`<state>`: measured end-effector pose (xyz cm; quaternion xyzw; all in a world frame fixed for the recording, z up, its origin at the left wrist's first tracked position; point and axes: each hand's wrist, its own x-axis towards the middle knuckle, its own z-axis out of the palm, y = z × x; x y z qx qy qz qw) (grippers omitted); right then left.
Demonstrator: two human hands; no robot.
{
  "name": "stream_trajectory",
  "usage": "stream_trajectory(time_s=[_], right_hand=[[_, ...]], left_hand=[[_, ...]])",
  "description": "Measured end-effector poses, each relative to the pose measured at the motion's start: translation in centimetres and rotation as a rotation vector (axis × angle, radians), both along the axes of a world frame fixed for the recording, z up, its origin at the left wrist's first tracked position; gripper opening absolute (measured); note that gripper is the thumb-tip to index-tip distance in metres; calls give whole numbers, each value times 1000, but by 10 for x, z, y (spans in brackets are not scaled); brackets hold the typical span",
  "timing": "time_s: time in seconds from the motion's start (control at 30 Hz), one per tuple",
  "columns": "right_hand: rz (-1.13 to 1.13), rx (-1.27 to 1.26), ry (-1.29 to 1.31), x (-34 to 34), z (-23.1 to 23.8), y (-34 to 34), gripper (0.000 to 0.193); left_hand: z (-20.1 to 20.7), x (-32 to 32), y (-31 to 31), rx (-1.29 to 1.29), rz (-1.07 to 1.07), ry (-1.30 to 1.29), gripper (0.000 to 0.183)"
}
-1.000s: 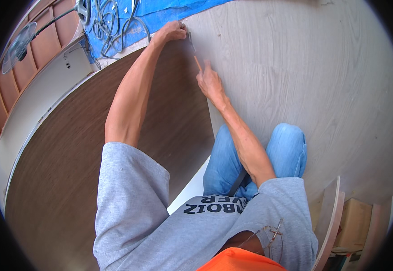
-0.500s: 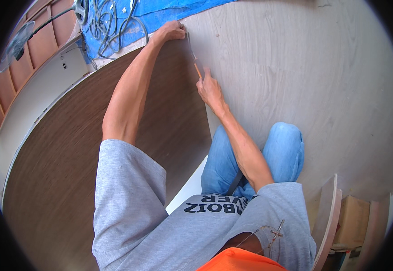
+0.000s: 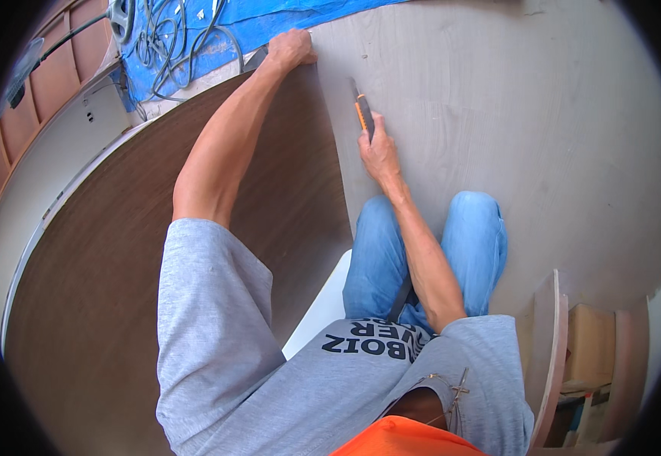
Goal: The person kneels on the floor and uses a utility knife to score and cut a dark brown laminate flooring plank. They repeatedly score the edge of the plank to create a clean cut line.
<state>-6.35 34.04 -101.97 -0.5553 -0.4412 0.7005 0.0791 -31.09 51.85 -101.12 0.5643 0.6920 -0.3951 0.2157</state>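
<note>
My left hand [image 3: 292,50] is closed over the far corner of a dark brown wood-grain panel [image 3: 270,175], fingers curled at its edge; the fingertips are partly hidden. In my right hand [image 3: 381,156] is a utility knife [image 3: 365,116] with an orange and black handle. Its blade points away from me, over the pale wood-grain surface [image 3: 498,129], to the right of the panel's edge and apart from it. A small dark grey flat piece [image 3: 256,58] shows beside my left wrist.
Blue sheeting [image 3: 270,17] with a coiled grey cable [image 3: 171,53] lies beyond the panel. Reddish-brown wood framing [image 3: 57,68] and a white curved board [image 3: 64,140] stand at the left. A cardboard box [image 3: 590,346] sits inside an open shelf at the lower right.
My right hand has moved right with the knife, drawing the blade away from the panel's edge. My left hand stays at the far corner. The view has shifted slightly.
</note>
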Motion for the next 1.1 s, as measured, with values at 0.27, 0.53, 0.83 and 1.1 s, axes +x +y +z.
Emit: stream_trajectory(time_s=[0.27,0.53,0.83,1.1], right_hand=[[-67,104,-49,43,20,29,45],[-15,77,-109,90,51,52,42],[44,27,-219,118,76,64,41],[-61,18,-188,109,80,20,41]], left_hand=[[18,4,-5,-273,-76,-112,38],[42,53,-99,276,-630,-106,28],[78,79,-233,-316,-725,-100,49],[43,135,-288,-382,-197,-150,48]])
